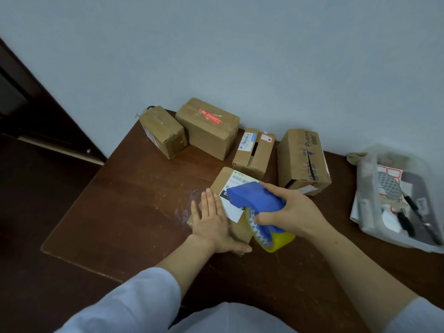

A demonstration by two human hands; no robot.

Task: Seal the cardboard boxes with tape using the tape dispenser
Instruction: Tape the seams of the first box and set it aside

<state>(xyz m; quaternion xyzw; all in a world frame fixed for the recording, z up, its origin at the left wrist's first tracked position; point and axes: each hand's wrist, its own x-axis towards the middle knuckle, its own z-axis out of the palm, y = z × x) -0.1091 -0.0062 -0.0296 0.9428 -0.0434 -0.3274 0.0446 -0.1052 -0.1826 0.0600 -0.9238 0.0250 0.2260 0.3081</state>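
Our left hand presses flat on a small box mid-tabletop, fingers straight, close together. Our right hand has its fingers clamped round the blue tape dispenser, held over the same box.

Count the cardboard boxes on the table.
5. Four near the wall: far-left box, red-labelled box, small gapped box, tall box rightmost. The fifth box lies under the left hand and tape dispenser.

Box half hidden under tape dispenser, plastic bag clipped by right edge
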